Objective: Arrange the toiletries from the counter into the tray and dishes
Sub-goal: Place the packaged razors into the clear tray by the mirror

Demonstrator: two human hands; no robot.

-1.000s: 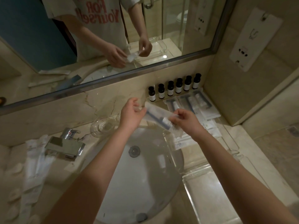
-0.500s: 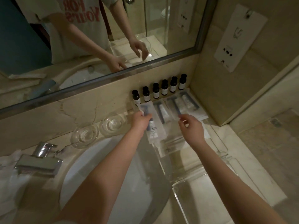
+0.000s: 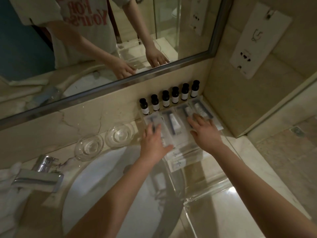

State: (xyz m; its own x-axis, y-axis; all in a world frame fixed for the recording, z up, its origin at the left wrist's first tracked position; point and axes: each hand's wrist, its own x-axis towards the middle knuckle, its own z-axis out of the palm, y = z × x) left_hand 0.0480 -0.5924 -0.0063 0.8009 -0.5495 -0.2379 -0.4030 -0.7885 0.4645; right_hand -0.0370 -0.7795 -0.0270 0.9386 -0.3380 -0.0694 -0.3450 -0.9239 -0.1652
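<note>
On the counter to the right of the basin (image 3: 106,186), in the head view, we see four clear toothbrush packets (image 3: 171,124) lying side by side in a row. Just behind them, six small dark bottles (image 3: 175,97) stand against the wall under the mirror (image 3: 154,31). The left hand (image 3: 154,141) lies flat on the leftmost packet, fingers straight and spread, gripping nothing. The right hand (image 3: 204,133) rests, fingers extended, on the two rightmost packets, also gripping nothing. Small white sachets (image 3: 178,158) lie just in front of the packets. We cannot tell where the clear tray (image 3: 211,194) begins beneath them. Two glass dishes (image 3: 120,134) sit left of the packets, near the chrome faucet (image 3: 37,176).
</note>
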